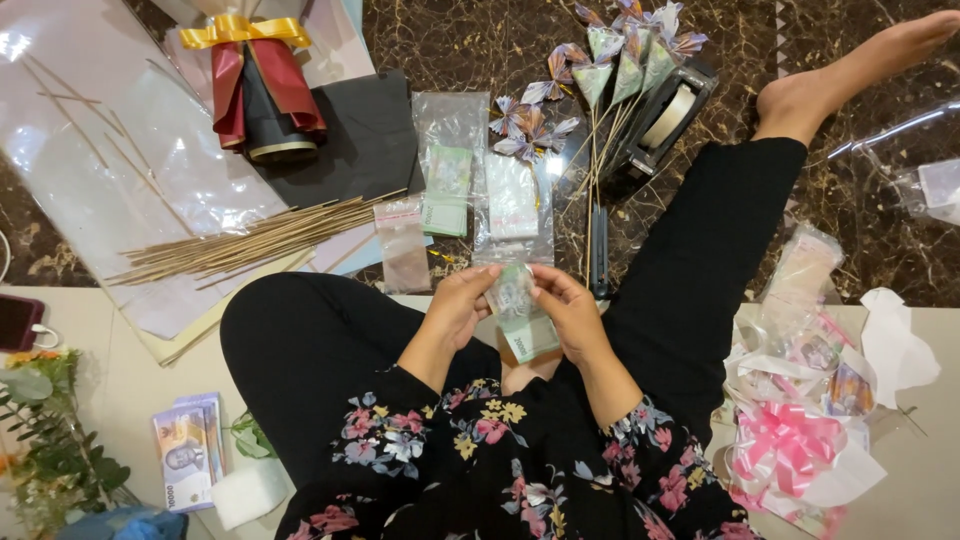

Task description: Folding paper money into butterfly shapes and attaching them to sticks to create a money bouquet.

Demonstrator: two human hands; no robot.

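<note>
I sit on the floor with my legs apart. Both my hands hold a greenish banknote in a small clear plastic sleeve [522, 318] above my lap. My left hand [458, 305] grips its left edge, and my right hand [567, 312] grips its right side. Just beyond my hands lie clear sleeves with folded green notes [447, 188] and a pale one [511, 196]. Notes folded into butterflies and cones on thin sticks [612, 60] lie further out.
A bundle of wooden skewers [255, 240] lies to the left on clear wrapping sheets. A bouquet wrap with red and gold ribbon [255, 85] is at the top. A tape dispenser [668, 115], pink ribbon [790, 440], loose banknotes [188, 455] and a phone [18, 320] surround me.
</note>
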